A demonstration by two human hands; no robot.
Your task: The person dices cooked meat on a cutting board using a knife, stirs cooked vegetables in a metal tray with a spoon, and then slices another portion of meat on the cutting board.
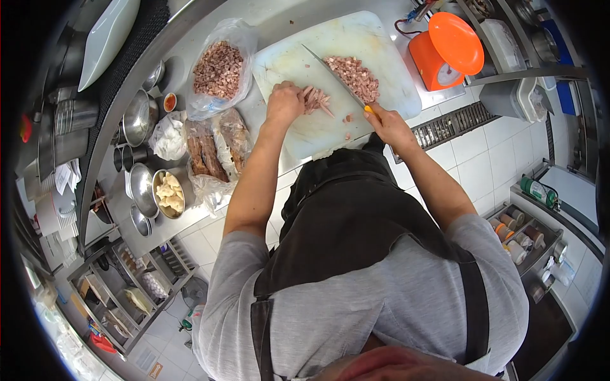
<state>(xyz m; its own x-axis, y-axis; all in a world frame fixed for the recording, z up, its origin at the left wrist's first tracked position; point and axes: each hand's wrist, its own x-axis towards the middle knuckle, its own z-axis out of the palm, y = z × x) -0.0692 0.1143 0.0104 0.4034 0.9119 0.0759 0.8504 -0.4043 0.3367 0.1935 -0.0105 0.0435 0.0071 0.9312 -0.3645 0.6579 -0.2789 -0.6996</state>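
Note:
My left hand (286, 101) is closed, pressing on a bunch of meat strips (316, 100) on the white cutting board (279, 63). In my right hand (389, 127) is the yellow handle of a long knife (343, 86), its blade pointing up and left across the board. Beyond the blade lies a pile of diced meat (356, 75). A few small bits lie near the board's front edge. Left of the board, a clear plastic bag (244, 39) holds more diced meat (218, 70).
Dark meat pieces (204, 151) in plastic lie left of my left forearm. Further left are metal bowls (136, 118), one with pale yellow pieces (169, 192). An orange scale (438, 60) stands right of the board. Metal shelving borders the counter.

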